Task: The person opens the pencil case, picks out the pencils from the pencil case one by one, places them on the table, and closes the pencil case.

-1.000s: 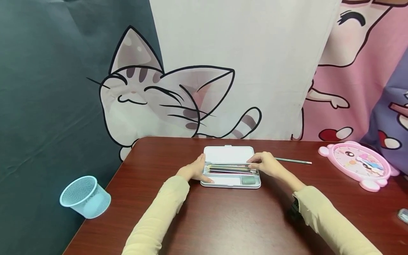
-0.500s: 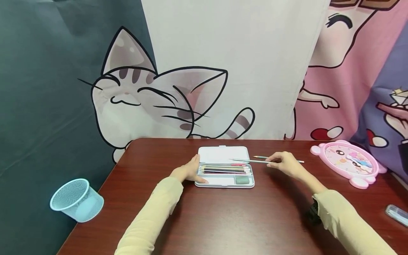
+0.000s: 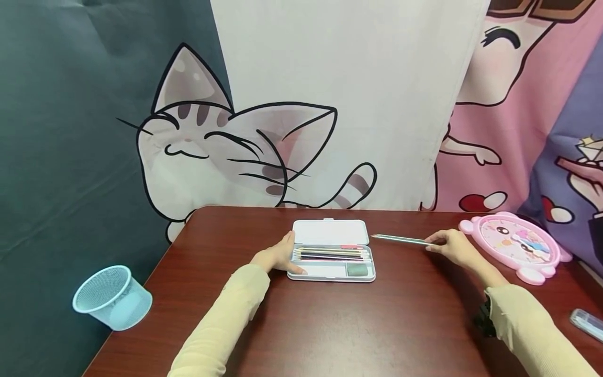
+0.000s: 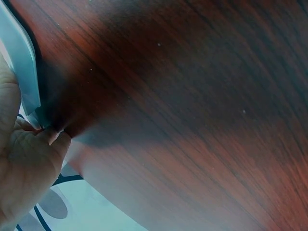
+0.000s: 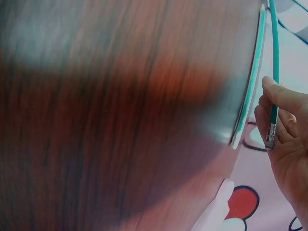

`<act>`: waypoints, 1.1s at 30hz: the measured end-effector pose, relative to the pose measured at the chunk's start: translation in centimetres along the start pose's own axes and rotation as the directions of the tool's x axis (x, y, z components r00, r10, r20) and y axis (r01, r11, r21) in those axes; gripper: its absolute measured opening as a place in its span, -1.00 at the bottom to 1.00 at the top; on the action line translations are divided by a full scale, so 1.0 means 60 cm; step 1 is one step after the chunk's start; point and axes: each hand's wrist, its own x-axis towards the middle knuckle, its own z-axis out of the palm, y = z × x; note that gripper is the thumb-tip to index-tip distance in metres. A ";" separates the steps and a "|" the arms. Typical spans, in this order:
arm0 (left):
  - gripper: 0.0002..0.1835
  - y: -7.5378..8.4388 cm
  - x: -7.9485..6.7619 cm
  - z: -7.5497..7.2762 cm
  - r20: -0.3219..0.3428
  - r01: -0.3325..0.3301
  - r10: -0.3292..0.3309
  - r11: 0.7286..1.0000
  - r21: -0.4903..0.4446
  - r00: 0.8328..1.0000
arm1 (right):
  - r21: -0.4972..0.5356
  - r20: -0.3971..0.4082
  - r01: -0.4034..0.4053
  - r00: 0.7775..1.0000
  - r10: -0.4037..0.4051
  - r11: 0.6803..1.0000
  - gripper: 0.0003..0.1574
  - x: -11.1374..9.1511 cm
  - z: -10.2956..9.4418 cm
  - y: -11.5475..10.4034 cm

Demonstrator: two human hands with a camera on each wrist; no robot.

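Observation:
A white pencil case (image 3: 332, 279) lies with its lid raised on the brown table. Several pencils (image 3: 330, 254) fill its rear compartment, and a greenish eraser (image 3: 356, 269) sits at front right. My left hand (image 3: 278, 256) grips the case's left side, thumb at the front, the other fingers farther back. Right of the case, my right hand (image 3: 449, 246) pinches a green pencil (image 5: 276, 57) near its metal-banded end, its point toward the case. Another green pencil (image 5: 250, 86) lies on the table beside it in the right wrist view; in the head view the two nearly overlap.
A pink cartoon clock (image 3: 513, 243) lies at the right, just beyond my right hand. A light blue mesh basket (image 3: 124, 309) stands at the left edge. A small clear-topped case (image 3: 586, 322) sits at far right. A cartoon curtain (image 3: 386, 115) hangs behind the table (image 3: 325, 335).
My right hand has lifted a pencil out of the case and carried it right, bringing it beside the pencil on the table. My left hand has stayed on the case.

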 end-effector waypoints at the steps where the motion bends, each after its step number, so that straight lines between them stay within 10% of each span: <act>1: 0.25 -0.001 0.001 0.001 0.002 -0.001 0.001 1.000 -0.006 1.000 | -0.012 0.003 0.001 1.000 -0.001 1.000 -0.85 -0.001 0.000 0.004; 33: 0.26 -0.001 0.004 0.001 0.022 0.016 -0.017 0.999 0.047 1.000 | -0.129 -0.075 0.141 0.986 -0.152 0.982 -0.89 0.016 0.024 0.030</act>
